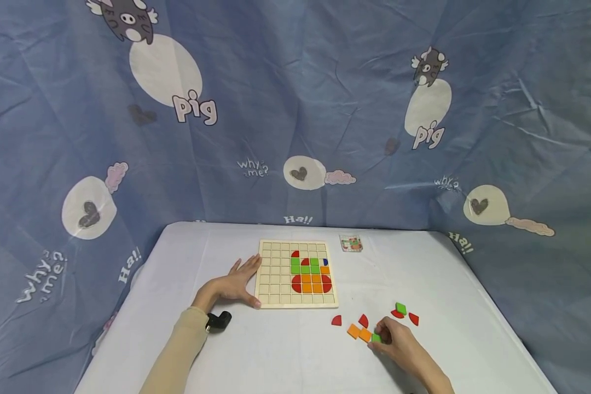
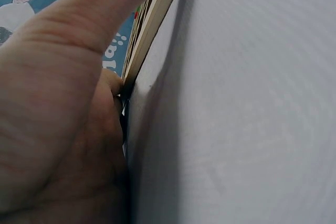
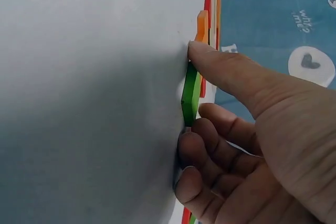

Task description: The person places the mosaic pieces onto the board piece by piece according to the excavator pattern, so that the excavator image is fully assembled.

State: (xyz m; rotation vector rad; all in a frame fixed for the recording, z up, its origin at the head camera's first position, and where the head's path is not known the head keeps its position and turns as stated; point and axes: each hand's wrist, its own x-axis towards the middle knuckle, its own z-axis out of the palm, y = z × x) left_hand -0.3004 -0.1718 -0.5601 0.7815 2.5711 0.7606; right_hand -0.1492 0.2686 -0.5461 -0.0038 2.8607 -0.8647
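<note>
Right hand [image 1: 393, 338] is low on the near right of the white table [image 1: 276, 355], thumb and curled fingers [image 3: 202, 145] pinching a flat green square tile [image 3: 189, 95] that lies on the tabletop. Just left of it sit two orange square tiles [image 1: 359, 332], with red quarter-round pieces [image 1: 336, 321] and another green tile [image 1: 401, 308] scattered just beyond. Across to the left, the left hand [image 1: 236, 284] lies flat, fingers straight, thumb and fingertips against the left edge of the pale wooden grid board [image 1: 276, 284], holding nothing. The board carries green, orange and red pieces on its right half. A small picture card [image 1: 351, 243] lies at the far side.
</note>
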